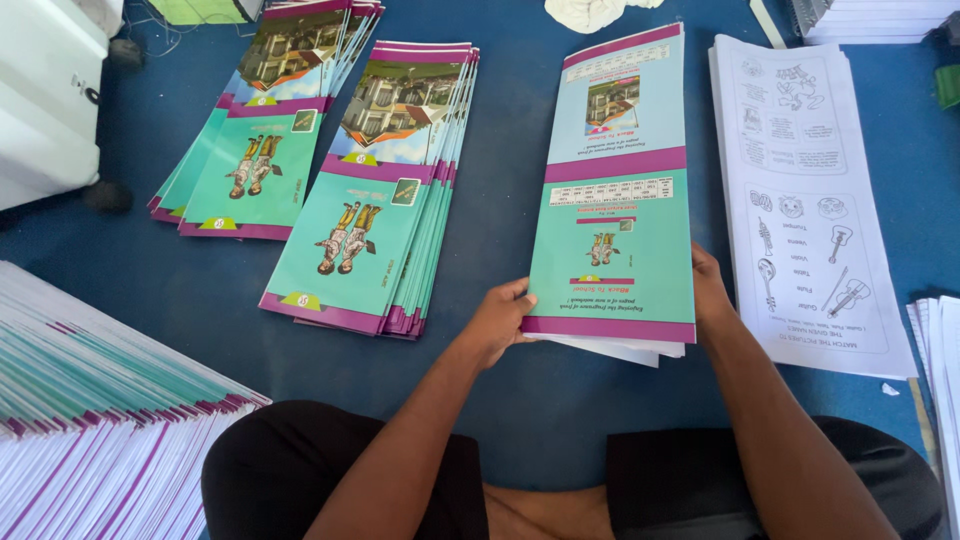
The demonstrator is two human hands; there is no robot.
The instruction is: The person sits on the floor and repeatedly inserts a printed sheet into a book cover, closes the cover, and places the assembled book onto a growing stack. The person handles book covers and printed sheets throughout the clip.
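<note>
Seated on a blue mat (520, 420), both hands clasp one booklet stack (612, 250): left hand (497, 322) and right hand (708, 297) pinch its near corners. Keeping edges flush calls for even pressure. Two cover piles (370, 190) lie left of it, printed sheets (805, 200) right.

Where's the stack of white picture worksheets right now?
In the head view the white worksheet stack lies on the blue floor at the right, just beyond the right hand and beside the teal-and-purple cover sheet being held.
</note>
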